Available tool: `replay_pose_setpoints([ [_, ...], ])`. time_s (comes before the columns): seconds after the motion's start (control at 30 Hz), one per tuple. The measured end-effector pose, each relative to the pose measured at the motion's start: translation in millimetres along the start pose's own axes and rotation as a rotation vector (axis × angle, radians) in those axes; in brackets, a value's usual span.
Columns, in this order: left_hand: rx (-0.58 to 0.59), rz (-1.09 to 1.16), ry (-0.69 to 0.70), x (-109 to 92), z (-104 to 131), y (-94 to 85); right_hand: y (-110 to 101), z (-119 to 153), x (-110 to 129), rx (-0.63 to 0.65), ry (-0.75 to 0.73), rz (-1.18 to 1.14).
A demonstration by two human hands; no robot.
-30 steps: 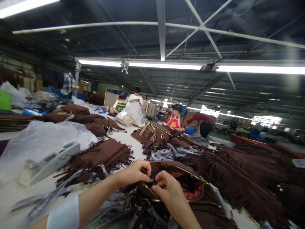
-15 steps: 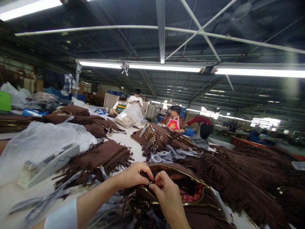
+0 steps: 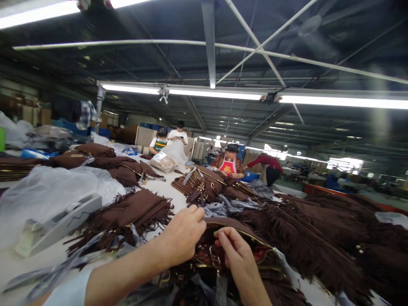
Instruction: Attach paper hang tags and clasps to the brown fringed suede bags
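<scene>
A brown fringed bag (image 3: pixel 255 229) lies in front of me, its gold-toothed zipper parted and a red patterned lining showing inside. Over the left part of its opening is my left hand (image 3: pixel 185 233), fingers curled closed; whatever is in them is hidden. My right hand (image 3: pixel 237 257) is at the middle of the opening, thumb and fingers pinched together on something too small to make out. A gold metal clip (image 3: pixel 215 258) hangs beside the right fingers, and a grey wrapped strip (image 3: pixel 222 287) hangs below it.
Left of my arms stand a tape dispenser (image 3: pixel 60 225) and clear plastic sheeting (image 3: pixel 63 187). A fringed brown bag (image 3: pixel 137 208) lies beyond my left forearm. More bags (image 3: pixel 204 182) with gold hardware lie ahead; brown fringed pieces (image 3: pixel 318 229) cover the right. Several people are farther back.
My hands have come apart: the left rose and turned back-of-hand up, the right shifted slightly right. The gold clip now shows between them. The view has swung slightly.
</scene>
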State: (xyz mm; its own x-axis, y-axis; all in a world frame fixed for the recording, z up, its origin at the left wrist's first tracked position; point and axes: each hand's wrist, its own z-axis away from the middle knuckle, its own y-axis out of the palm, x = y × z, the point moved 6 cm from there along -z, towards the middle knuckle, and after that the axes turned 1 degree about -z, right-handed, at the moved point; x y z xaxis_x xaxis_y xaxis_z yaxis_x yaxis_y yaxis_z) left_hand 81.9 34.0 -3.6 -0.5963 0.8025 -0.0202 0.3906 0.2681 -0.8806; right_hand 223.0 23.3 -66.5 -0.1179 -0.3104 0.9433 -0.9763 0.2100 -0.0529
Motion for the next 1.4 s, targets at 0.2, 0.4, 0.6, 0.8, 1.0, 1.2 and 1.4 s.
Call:
replay_pose_setpoints([
  [0.2, 0.063, 0.900, -0.366, -14.7, -5.3, 20.3, -4.0, 9.1, 1.8, -0.109, 0.194, -0.646],
  [0.4, 0.244, 1.335, -0.339, -35.6, -0.8, 59.7, -11.2, 12.6, 10.0, -0.131, 0.070, -0.561],
  [0.6, 0.137, 1.365, -0.398, -29.4, 0.0, 55.8, -35.3, 14.2, 16.6, -0.165, 0.138, -0.721],
  [0.8, 0.127, 1.381, -0.369, -28.2, 4.2, 57.3, -46.0, 28.7, -12.9, -0.176, 0.206, -0.585],
  [1.0, 0.176, 1.316, -0.382, -34.2, 4.9, 56.5, -19.6, 31.2, 15.6, -0.156, 0.134, -0.568],
  [1.2, 0.130, 1.255, -0.374, -31.1, 9.6, 47.4, -32.2, 36.1, 6.0, -0.137, 0.128, -0.393],
  [1.4, 0.083, 1.180, -0.350, -32.9, 11.3, 52.6, -42.7, 44.6, 5.9, -0.083, 0.015, -0.198],
])
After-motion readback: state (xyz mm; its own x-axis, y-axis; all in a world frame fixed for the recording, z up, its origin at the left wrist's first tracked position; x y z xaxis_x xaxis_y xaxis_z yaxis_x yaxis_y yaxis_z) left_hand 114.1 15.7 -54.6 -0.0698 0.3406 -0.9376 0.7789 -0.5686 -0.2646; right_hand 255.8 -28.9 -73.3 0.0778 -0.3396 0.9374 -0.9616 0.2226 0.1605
